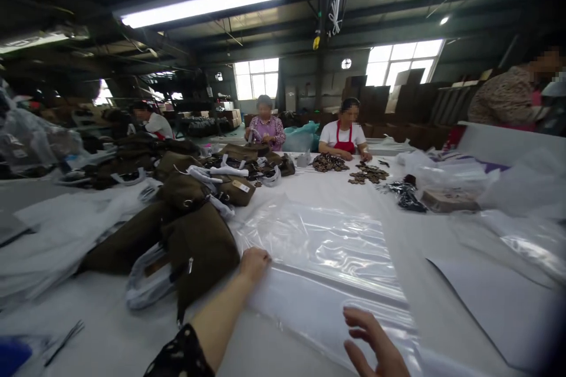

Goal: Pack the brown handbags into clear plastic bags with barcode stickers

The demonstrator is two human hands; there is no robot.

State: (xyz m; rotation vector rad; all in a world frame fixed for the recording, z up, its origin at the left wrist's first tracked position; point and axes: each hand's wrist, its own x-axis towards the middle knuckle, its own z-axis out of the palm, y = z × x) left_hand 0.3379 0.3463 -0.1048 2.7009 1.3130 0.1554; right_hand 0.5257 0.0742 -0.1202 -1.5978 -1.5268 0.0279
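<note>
A large clear plastic sheet or bag [349,247] lies flat and shiny across the white table in front of me. My left hand [255,264] is at its left edge, fingers curled together on the plastic; whether it pinches a fold is too small to tell. Over the lower right part of the plastic, my right hand [374,341] has its fingers apart and holds nothing. Just left of my left hand lies a dark olive bag [201,247], its handle [148,277] wrapped in pale plastic.
More olive bags [181,188] are heaped at the left. Small brown pieces [369,174] lie in piles near two seated people across the table [309,188]. Plastic-wrapped items [451,197] and a pale sheet [490,300] lie at the right.
</note>
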